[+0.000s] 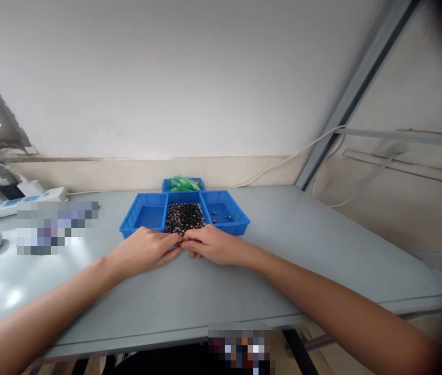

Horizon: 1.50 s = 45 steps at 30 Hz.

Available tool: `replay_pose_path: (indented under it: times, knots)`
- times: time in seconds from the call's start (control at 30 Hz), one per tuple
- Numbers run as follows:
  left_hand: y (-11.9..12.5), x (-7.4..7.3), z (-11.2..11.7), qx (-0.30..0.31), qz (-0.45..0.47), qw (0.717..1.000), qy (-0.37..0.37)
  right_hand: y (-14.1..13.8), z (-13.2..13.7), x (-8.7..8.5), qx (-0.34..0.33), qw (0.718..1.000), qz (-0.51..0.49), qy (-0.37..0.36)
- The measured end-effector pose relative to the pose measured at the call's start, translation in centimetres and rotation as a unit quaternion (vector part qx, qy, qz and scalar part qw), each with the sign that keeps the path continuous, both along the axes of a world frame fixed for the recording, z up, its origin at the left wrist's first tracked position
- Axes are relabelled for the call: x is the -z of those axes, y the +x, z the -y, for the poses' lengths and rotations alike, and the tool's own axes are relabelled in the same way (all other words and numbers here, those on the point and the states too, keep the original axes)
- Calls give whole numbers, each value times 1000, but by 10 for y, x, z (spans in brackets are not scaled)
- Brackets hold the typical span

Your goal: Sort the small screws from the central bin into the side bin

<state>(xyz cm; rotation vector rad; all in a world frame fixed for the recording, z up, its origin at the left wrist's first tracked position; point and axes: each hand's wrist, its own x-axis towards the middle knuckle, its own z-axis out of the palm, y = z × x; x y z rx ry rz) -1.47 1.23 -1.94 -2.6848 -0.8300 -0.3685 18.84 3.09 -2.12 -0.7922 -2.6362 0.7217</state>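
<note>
Taking the middle bin (184, 197) as the landmark, the left bin (148, 216) adjoins it on the left, blue floor showing, and the left hand (146, 252) is in front of these two, its thumb and fingers drawn together toward the other hand. The small dark and brassy parts (185, 217) lie heaped inside the middle bin. Just right of its front center, the right hand (215, 245) has its fingers curled in, the tips of both hands meeting at the near wall; whether a part is pinched between them I cannot tell. The right bin (231, 229) adjoins the middle bin on the right, with a few loose pieces (215, 213) on its floor. For such fine work, a light fingertip pinch low over the heap, wrists steady, would probably serve best, so that anything slipping drops back among the parts. As for edges, the power strip (49, 197) sits well left of the middle bin, with tabletop between; the bin's own near wall is what knuckles could catch. Nearer the person, gray table (303, 250) runs to the front edge, and it also stretches rightward, giving the forearms room short of the metal post (322, 140).
</note>
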Motion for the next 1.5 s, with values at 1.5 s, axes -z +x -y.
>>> replay_pose_path:
  times: [1.5]
  knots:
    - [0, -1, 0, 9, -4, 1000, -17, -3, 9, -8, 59, 997, -12, -40]
